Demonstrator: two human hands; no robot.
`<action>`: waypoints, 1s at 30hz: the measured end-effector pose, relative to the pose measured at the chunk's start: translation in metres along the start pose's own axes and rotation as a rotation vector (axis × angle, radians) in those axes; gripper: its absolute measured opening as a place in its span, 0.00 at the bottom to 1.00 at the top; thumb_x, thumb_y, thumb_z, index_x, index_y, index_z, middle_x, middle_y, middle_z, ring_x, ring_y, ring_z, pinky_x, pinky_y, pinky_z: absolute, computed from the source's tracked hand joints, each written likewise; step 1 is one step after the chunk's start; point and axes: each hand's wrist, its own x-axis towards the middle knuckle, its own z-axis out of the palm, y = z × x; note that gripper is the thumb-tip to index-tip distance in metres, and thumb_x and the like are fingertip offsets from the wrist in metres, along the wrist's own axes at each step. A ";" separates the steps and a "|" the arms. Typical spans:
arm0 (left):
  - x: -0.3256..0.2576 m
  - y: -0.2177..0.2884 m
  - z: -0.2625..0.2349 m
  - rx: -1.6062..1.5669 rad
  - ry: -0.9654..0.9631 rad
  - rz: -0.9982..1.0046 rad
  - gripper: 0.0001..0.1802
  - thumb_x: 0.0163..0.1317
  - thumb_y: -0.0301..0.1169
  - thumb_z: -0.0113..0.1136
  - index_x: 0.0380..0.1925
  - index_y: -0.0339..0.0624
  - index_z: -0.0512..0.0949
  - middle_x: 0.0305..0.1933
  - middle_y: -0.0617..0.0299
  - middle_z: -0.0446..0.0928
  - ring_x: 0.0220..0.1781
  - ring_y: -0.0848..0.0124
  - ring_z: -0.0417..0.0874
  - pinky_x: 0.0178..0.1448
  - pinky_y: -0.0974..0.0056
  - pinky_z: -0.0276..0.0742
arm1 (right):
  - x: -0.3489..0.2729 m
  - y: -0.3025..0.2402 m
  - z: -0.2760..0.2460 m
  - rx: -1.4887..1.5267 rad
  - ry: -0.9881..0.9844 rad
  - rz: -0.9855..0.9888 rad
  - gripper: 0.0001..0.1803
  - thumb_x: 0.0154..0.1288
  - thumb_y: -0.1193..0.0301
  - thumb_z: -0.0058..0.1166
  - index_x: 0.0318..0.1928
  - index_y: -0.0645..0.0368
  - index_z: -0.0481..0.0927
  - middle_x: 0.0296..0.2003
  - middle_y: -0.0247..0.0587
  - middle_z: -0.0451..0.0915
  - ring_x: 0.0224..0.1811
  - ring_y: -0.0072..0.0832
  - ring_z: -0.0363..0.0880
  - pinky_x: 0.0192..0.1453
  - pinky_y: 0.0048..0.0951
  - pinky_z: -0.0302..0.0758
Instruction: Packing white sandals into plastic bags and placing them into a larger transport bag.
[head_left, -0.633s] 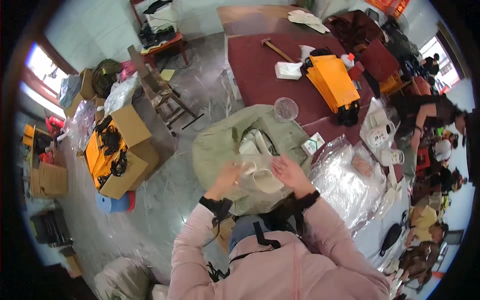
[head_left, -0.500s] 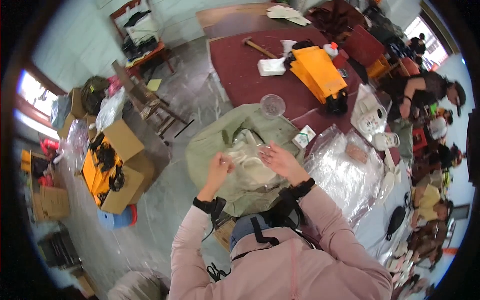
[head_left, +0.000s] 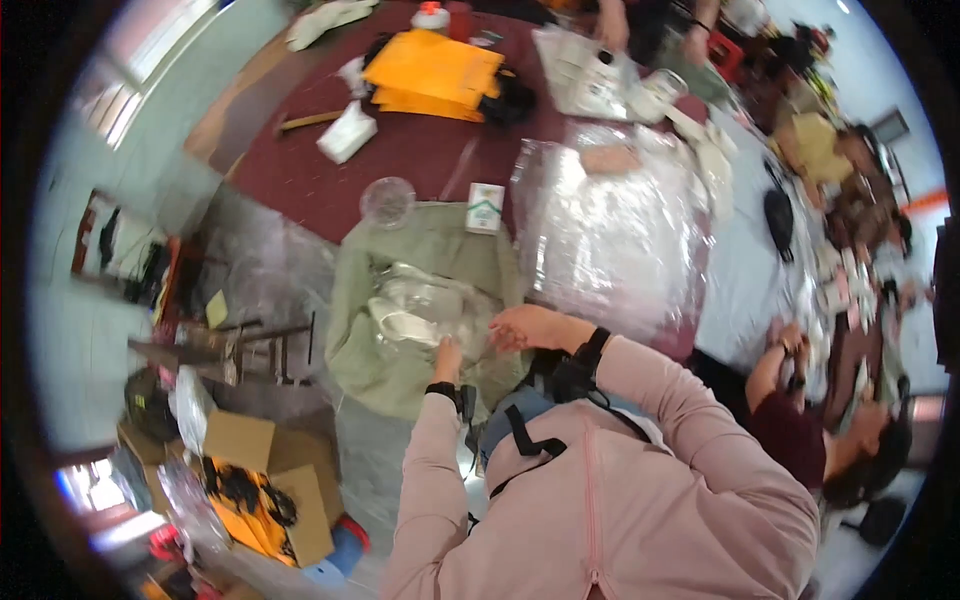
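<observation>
A clear plastic bag [head_left: 455, 290] with a white, soft-looking item [head_left: 405, 322] in it lies on a pale green cloth [head_left: 355, 360]. What the white item is cannot be made out. At the bag's near edge, my left hand [head_left: 448, 360] is closed in a pinch on the plastic. My right hand [head_left: 535, 328] has bent fingers drawn together at the bag's right edge, gripping the thin film there; the fingertips are slightly blurred.
Beyond the cloth stand a round clear dish [head_left: 388, 203] and a small white-green box [head_left: 485, 208]. A stack of clear plastic bags [head_left: 610, 240] lies to the right. Farther off are yellow packages [head_left: 430, 75], a hammer [head_left: 308, 122] and a white box [head_left: 347, 132]. Co-workers sit at right.
My view has swung to the right, so the table appears shifted left. Both hands have come closer together, and the right one has gone from spread fingers to drawn-in ones.
</observation>
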 end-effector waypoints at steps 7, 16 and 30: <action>0.036 0.086 0.029 -0.101 -0.396 -0.037 0.17 0.62 0.47 0.43 0.41 0.46 0.67 0.37 0.64 0.70 0.34 0.72 0.69 0.35 0.66 0.65 | -0.171 -0.012 -0.077 0.031 0.273 -0.569 0.20 0.67 0.64 0.43 0.55 0.59 0.66 0.46 0.38 0.75 0.46 0.28 0.75 0.50 0.29 0.71; 0.009 0.051 0.084 0.690 -0.907 0.218 0.34 0.55 0.46 0.49 0.57 0.36 0.60 0.57 0.38 0.64 0.61 0.55 0.64 0.59 0.55 0.61 | -0.306 0.170 -0.105 0.412 1.031 -0.518 0.22 0.65 0.56 0.43 0.53 0.57 0.69 0.45 0.36 0.75 0.43 0.24 0.74 0.47 0.29 0.70; -0.005 0.117 0.091 1.025 -1.471 0.668 0.18 0.63 0.44 0.41 0.32 0.39 0.70 0.21 0.53 0.71 0.22 0.53 0.71 0.29 0.53 0.67 | -0.107 0.041 -0.059 -0.785 0.488 -0.626 0.23 0.59 0.56 0.49 0.47 0.62 0.76 0.43 0.47 0.78 0.40 0.37 0.77 0.44 0.35 0.71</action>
